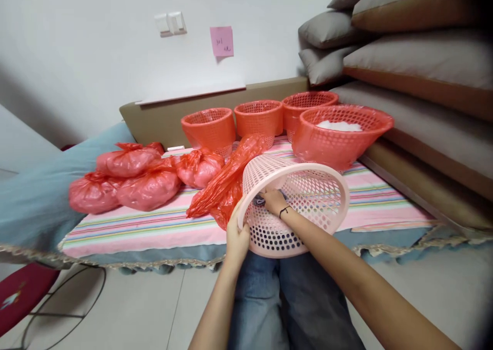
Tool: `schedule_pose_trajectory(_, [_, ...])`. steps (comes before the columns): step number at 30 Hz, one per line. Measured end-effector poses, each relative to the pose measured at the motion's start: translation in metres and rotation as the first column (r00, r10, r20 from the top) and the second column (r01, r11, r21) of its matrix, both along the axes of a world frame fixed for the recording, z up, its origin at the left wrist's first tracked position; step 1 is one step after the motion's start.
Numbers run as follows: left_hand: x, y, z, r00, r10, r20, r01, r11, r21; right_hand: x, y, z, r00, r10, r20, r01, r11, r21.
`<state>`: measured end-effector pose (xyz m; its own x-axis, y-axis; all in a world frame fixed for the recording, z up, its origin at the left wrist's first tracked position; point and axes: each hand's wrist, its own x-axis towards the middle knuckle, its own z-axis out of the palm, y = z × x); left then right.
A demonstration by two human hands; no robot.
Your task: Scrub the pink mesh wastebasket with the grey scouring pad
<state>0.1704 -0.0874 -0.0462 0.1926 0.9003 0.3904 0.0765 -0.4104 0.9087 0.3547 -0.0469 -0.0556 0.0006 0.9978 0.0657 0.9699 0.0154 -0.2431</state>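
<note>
A pale pink plastic basket (296, 171) with a lattice wall is tilted on its side over my knees, its mouth facing me. My left hand (238, 232) is closed on the left of its rim, thumb on the near side. Deep inside the basket is my right hand (274, 202), its fingers closed on a dark grey cloth (259, 200) pressed to the inner wall. Part of the cloth is hidden by the hand. Just left of the basket lies a loose, crumpled red plastic bag (227, 180).
Behind stand several red baskets (259, 115) covered in red bags; the nearest right basket (342, 144) holds something white. Knotted red bags (148, 190) sit at the left on a striped cloth (154, 232). Grey cushions (416, 62) are stacked at right. A stool (26, 293) stands lower left.
</note>
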Motion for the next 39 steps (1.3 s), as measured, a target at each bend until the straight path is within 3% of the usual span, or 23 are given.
schedule_pose_trajectory(4, [0.001,0.003,0.002,1.000,0.007,0.010,-0.007,1.000,0.029,0.006,-0.021,-0.005,0.996,0.067,0.054,-0.064,0.996,-0.055])
schedule_pose_trajectory(10, [-0.004,0.012,0.008,0.999,0.034,-0.025,-0.033,0.999,0.034,-0.001,-0.091,-0.002,0.971,0.230,0.069,-0.224,0.971,-0.085])
schedule_pose_trajectory(17, [-0.007,0.022,0.032,0.996,-0.004,-0.084,0.014,0.993,0.116,-0.019,-0.158,0.007,0.886,0.447,0.119,-0.435,0.893,-0.116])
schedule_pose_trajectory(23, [-0.019,0.030,0.073,0.958,-0.138,-0.250,0.190,0.962,0.195,-0.011,-0.176,0.013,0.927,0.321,0.194,-0.291,0.942,-0.170])
schedule_pose_trajectory(26, [-0.024,0.028,0.084,0.928,-0.189,-0.320,0.262,0.944,0.201,0.000,-0.176,0.025,0.932,0.296,0.208,-0.255,0.945,-0.203])
schedule_pose_trajectory(28, [-0.025,0.024,0.081,0.932,-0.216,-0.289,0.277,0.942,0.190,0.007,-0.171,0.036,0.941,0.289,0.174,-0.256,0.948,-0.190])
schedule_pose_trajectory(31, [-0.026,0.016,0.059,0.970,-0.191,-0.152,0.214,0.964,0.159,0.016,-0.154,0.048,0.972,0.226,0.068,-0.222,0.973,-0.058])
schedule_pose_trajectory(35, [-0.023,0.011,0.023,0.996,-0.060,-0.061,0.066,0.994,0.090,0.022,-0.113,0.052,0.994,0.111,-0.012,-0.108,0.982,0.153])
schedule_pose_trajectory(39, [-0.018,0.010,0.013,0.999,-0.002,-0.035,0.003,0.999,0.045,0.019,-0.051,0.042,1.000,0.016,0.024,-0.022,0.970,0.244])
